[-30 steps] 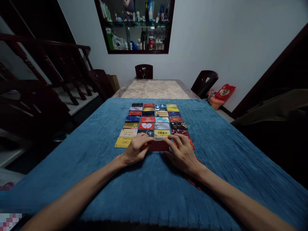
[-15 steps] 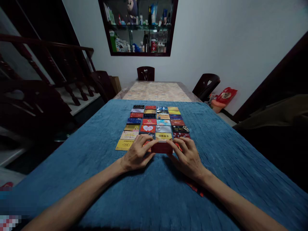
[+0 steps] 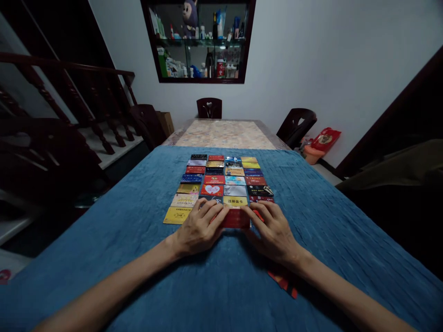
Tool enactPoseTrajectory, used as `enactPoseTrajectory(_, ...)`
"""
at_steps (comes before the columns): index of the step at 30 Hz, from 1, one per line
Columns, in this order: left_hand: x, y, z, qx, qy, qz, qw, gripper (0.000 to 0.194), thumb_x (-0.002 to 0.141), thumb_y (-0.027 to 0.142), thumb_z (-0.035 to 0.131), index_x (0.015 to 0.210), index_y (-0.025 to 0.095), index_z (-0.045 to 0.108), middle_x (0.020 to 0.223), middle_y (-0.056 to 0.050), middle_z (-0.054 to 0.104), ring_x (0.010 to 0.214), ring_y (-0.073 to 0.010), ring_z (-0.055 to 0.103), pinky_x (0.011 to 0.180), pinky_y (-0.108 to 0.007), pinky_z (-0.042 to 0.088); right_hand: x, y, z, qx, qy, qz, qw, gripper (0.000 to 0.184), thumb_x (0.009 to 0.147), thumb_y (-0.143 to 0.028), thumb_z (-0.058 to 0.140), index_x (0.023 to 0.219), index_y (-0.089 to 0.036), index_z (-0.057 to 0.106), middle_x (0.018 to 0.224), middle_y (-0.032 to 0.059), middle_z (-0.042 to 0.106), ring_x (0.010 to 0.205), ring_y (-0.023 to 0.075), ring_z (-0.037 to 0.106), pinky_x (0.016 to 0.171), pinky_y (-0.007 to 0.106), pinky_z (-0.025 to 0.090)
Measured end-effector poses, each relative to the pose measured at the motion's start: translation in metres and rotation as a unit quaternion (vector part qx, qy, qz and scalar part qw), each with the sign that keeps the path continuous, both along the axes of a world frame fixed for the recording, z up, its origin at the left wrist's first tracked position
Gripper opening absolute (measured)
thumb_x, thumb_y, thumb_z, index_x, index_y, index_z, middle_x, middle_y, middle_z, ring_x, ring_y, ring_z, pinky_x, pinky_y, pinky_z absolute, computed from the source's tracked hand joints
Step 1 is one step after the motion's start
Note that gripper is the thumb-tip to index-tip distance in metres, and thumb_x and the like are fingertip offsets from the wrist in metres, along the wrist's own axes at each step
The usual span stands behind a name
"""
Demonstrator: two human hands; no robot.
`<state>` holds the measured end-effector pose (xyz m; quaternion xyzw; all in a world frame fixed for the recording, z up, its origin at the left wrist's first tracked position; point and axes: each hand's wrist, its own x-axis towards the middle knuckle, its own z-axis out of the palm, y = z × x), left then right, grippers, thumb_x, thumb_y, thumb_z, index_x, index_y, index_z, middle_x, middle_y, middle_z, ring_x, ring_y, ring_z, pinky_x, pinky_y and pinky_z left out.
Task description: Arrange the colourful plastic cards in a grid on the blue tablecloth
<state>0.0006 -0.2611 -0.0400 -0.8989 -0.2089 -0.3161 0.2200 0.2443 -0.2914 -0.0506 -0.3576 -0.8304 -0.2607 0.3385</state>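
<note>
A red card [image 3: 236, 218] lies at the near end of the third column of cards, close to flat on the blue cloth [image 3: 207, 286]. My left hand [image 3: 200, 226] holds its left edge, the index fingertip near the far left corner. At the opposite edge, my right hand [image 3: 273, 230] has fingers curled, the index tip at the far right corner. Both thumbs are largely hidden. Just beyond the red card sits a gold card [image 3: 235, 201]. A yellow card [image 3: 176, 216] is left of my left hand, and an orange-red card [image 3: 258, 215] is partly covered by my right fingers.
Several colourful cards [image 3: 214, 179] form four columns across the cloth. Loose red cards [image 3: 284, 282] lie under my right forearm. Chairs [image 3: 296, 128] stand around the table's far part [image 3: 221, 131]. A shelf cabinet [image 3: 202, 82] is set in the wall; a stair railing [image 3: 65, 69] runs along the left.
The red card has gone from tilted up between my hands to lower and flatter at the column's near end. Both hands have come down with it. The camera view has shifted slightly.
</note>
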Motion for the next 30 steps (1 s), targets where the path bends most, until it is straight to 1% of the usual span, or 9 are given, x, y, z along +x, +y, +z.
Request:
enactPoseTrajectory(3, 0.002, 0.003, 0.002, 0.009, 0.008, 0.016, 1.000, 0.041, 0.095, 0.024, 0.054, 0.133, 0.008, 0.053, 0.114, -0.016, 0.069, 0.108, -0.0289, 0.060, 0.094, -0.047, 0.046, 0.002, 0.004, 0.005, -0.004, -0.009, 0.002, 1.000, 0.042, 0.090, -0.025, 0.060, 0.129, -0.010, 0.056, 0.109, 0.0169, 0.063, 0.104, 0.0302, 0.051, 0.084, 0.045, 0.049)
enactPoseTrajectory(6, 0.005, 0.010, 0.007, 0.009, 0.022, 0.026, 0.999, 0.040, 0.095, 0.023, 0.053, 0.131, 0.007, 0.054, 0.115, -0.017, 0.069, 0.109, -0.0295, 0.060, 0.093, -0.046, 0.047, 0.004, 0.011, 0.010, -0.013, -0.018, 0.003, 1.000, 0.041, 0.091, -0.026, 0.058, 0.128, -0.010, 0.056, 0.109, 0.0171, 0.063, 0.103, 0.0302, 0.051, 0.082, 0.044, 0.049)
enactPoseTrajectory(10, 0.007, 0.026, 0.015, 0.006, 0.042, 0.030, 0.999, 0.040, 0.094, 0.022, 0.052, 0.130, 0.004, 0.055, 0.117, -0.019, 0.067, 0.110, -0.0308, 0.059, 0.093, -0.047, 0.046, 0.007, 0.026, 0.018, -0.033, -0.030, 0.000, 0.999, 0.039, 0.092, -0.023, 0.054, 0.130, -0.012, 0.054, 0.109, 0.0160, 0.062, 0.098, 0.0283, 0.052, 0.079, 0.042, 0.049)
enactPoseTrajectory(13, 0.009, 0.041, 0.023, -0.005, 0.066, 0.048, 0.997, 0.039, 0.094, 0.020, 0.050, 0.130, 0.006, 0.057, 0.119, -0.019, 0.066, 0.111, -0.0306, 0.058, 0.093, -0.046, 0.046, 0.011, 0.041, 0.023, -0.040, -0.043, -0.005, 0.998, 0.041, 0.092, -0.024, 0.055, 0.131, -0.013, 0.054, 0.111, 0.0165, 0.062, 0.099, 0.0289, 0.051, 0.078, 0.042, 0.048)
enactPoseTrajectory(16, 0.010, 0.059, 0.030, -0.030, 0.085, 0.070, 0.993, 0.040, 0.093, 0.020, 0.052, 0.131, 0.009, 0.057, 0.121, -0.019, 0.064, 0.112, -0.0309, 0.057, 0.093, -0.046, 0.046, 0.014, 0.061, 0.028, -0.062, -0.052, -0.007, 0.997, 0.046, 0.092, -0.027, 0.057, 0.135, -0.014, 0.051, 0.116, 0.0172, 0.061, 0.103, 0.0306, 0.050, 0.079, 0.042, 0.048)
enactPoseTrajectory(19, 0.012, 0.079, 0.037, -0.064, 0.096, 0.091, 0.989, 0.042, 0.092, 0.021, 0.055, 0.132, 0.010, 0.056, 0.122, -0.019, 0.063, 0.112, -0.0311, 0.056, 0.092, -0.046, 0.046, 0.015, 0.083, 0.033, -0.082, -0.051, -0.007, 0.995, 0.045, 0.091, -0.029, 0.059, 0.133, -0.014, 0.052, 0.117, 0.0169, 0.061, 0.103, 0.0309, 0.049, 0.079, 0.042, 0.048)
enactPoseTrajectory(25, 0.012, 0.121, 0.047, -0.097, 0.121, 0.124, 0.980, 0.044, 0.090, 0.021, 0.057, 0.132, 0.011, 0.054, 0.125, -0.017, 0.063, 0.116, -0.0304, 0.053, 0.094, -0.044, 0.044, 0.010, 0.131, 0.041, -0.118, -0.056, -0.005, 0.991, 0.044, 0.086, -0.024, 0.063, 0.128, -0.015, 0.056, 0.115, 0.0157, 0.061, 0.101, 0.0292, 0.048, 0.086, 0.043, 0.045)
enactPoseTrajectory(28, 0.011, 0.142, 0.051, -0.108, 0.133, 0.148, 0.974, 0.044, 0.089, 0.022, 0.059, 0.132, 0.012, 0.054, 0.128, -0.017, 0.062, 0.117, -0.0305, 0.052, 0.092, -0.044, 0.043, 0.005, 0.155, 0.044, -0.140, -0.063, -0.028, 0.988, 0.038, 0.085, -0.024, 0.064, 0.122, -0.015, 0.060, 0.116, 0.0158, 0.061, 0.101, 0.0289, 0.047, 0.088, 0.043, 0.043)
enactPoseTrajectory(30, 0.011, 0.155, 0.054, -0.122, 0.135, 0.157, 0.971, 0.042, 0.089, 0.022, 0.059, 0.129, 0.012, 0.056, 0.128, -0.018, 0.061, 0.117, -0.0310, 0.052, 0.092, -0.044, 0.043, 0.001, 0.169, 0.048, -0.163, -0.069, -0.052, 0.983, 0.038, 0.085, -0.025, 0.065, 0.121, -0.014, 0.061, 0.118, 0.0162, 0.061, 0.101, 0.0290, 0.047, 0.086, 0.042, 0.043)
